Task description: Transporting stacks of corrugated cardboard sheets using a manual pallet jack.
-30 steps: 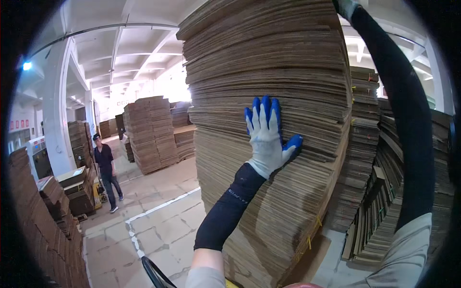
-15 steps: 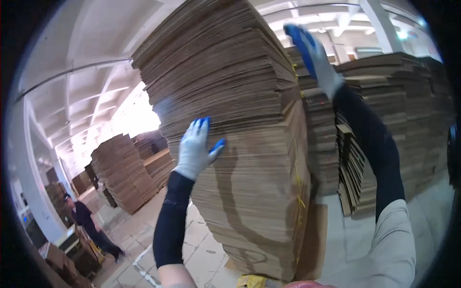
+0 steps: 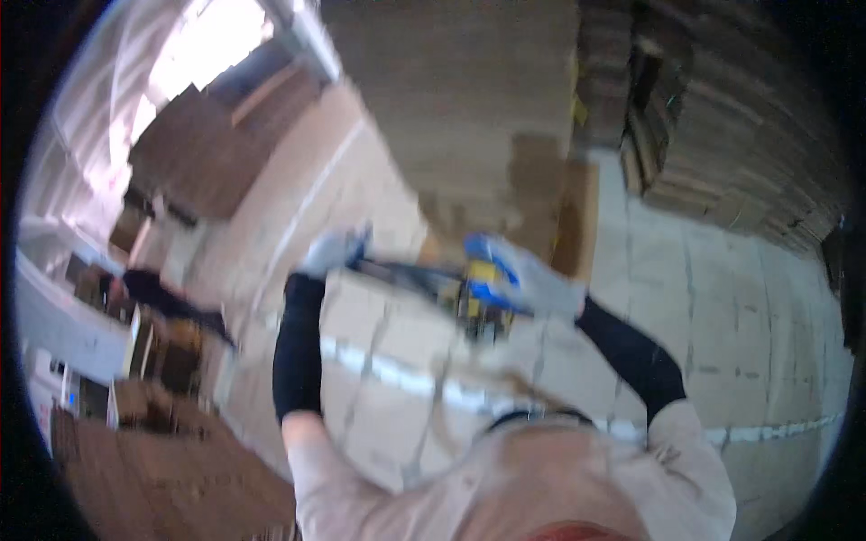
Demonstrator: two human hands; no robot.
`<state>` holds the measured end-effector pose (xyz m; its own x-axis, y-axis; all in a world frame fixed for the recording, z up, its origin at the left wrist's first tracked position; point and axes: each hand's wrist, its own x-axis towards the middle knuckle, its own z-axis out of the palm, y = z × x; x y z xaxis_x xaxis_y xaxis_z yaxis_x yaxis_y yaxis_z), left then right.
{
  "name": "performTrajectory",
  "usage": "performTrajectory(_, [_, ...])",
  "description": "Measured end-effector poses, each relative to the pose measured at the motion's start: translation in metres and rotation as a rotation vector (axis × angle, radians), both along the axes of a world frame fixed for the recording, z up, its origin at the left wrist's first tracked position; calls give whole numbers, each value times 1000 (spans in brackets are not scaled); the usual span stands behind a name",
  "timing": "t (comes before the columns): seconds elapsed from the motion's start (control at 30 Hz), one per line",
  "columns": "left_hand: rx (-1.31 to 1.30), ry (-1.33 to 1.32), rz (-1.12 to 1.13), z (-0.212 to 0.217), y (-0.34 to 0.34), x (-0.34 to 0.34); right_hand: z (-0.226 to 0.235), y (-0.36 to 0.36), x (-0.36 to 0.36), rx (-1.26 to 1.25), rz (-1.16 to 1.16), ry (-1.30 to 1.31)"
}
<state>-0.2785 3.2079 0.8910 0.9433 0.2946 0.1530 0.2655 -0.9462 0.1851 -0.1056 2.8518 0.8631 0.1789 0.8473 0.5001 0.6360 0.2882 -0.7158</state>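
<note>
Both my hands wear white gloves with blue palms and fingers, and both are lowered in front of my body. My left hand (image 3: 332,252) is at the left end of a dark bar (image 3: 410,275); blur hides whether its fingers close round it. The bar runs right to a yellow-and-dark piece of equipment (image 3: 485,311), whose kind I cannot make out. Over its yellow part is my right hand (image 3: 523,275), thumb and fingers apart, with yellow showing between them. Beyond it stands the tall stack of brown cardboard sheets (image 3: 460,99), its lower part in view.
More cardboard stacks stand at the right (image 3: 731,135) and far left (image 3: 203,149). A person in dark clothes (image 3: 171,302) is at the left, near boxes and machinery. Brown cardboard (image 3: 171,469) lies at the lower left. The pale tiled floor (image 3: 649,361) carries a white line.
Both hands have come down from the tall stack to the dark bar and yellow equipment. The view has tilted downward, showing more floor and my body.
</note>
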Motion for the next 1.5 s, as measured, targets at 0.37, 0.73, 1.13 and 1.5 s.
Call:
performTrajectory(0.37, [-44,-25,116,-12,1,-38,16,87,-69,-287,-227,-300])
performTrajectory(0.73, [-99,-26,-205,-21,-25,-68,-12,54,-134,-254,-553,-206])
performTrajectory(1.13, [-458,483,-713,-167,-77,-365,-139,-24,-461,-723,-505,-65])
performTrajectory(1.5, [-374,760,-727,-252,-125,-446,-271,-79,-549,-1030,-391,-346])
